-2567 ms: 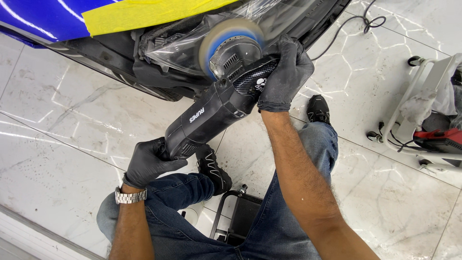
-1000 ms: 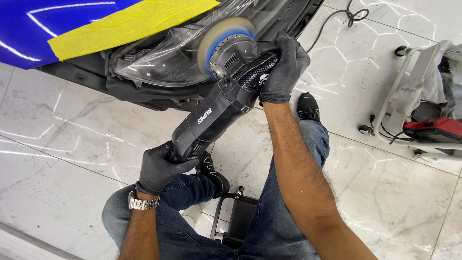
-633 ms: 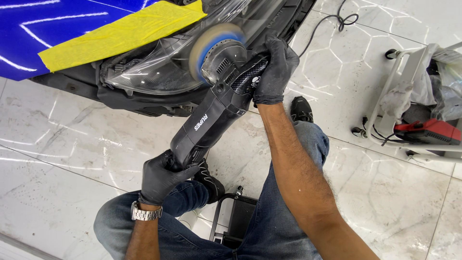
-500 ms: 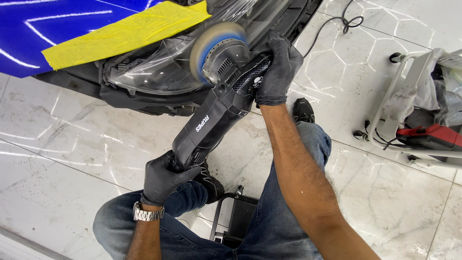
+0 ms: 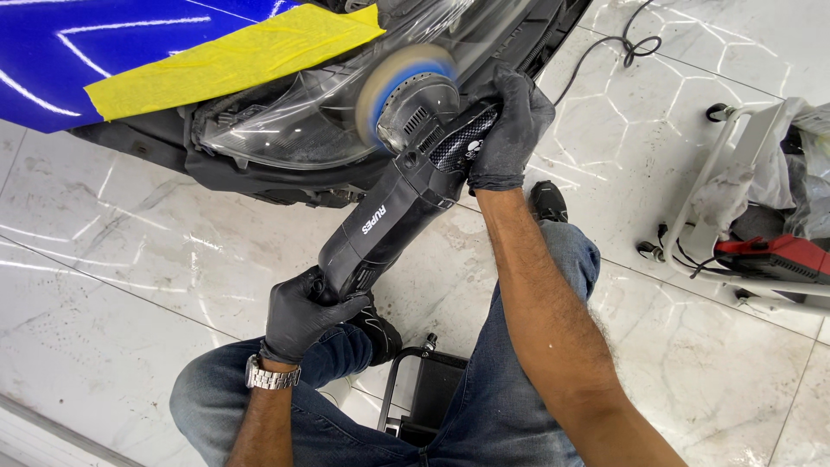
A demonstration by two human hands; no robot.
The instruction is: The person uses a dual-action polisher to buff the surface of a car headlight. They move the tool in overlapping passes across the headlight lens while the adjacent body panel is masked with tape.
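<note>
The left hand (image 5: 303, 316) is closed around the rear handle of a black rotary polisher (image 5: 393, 216), and the right hand (image 5: 510, 130), also in a black glove, clamps down over its head. The foam pad (image 5: 393, 86) presses against the clear headlight lens (image 5: 294, 121) of a blue car (image 5: 86, 43). Yellow masking tape (image 5: 233, 56) already shields the paint above. The lens looks hazy in places, so polishing seems under way, not finished.
</note>
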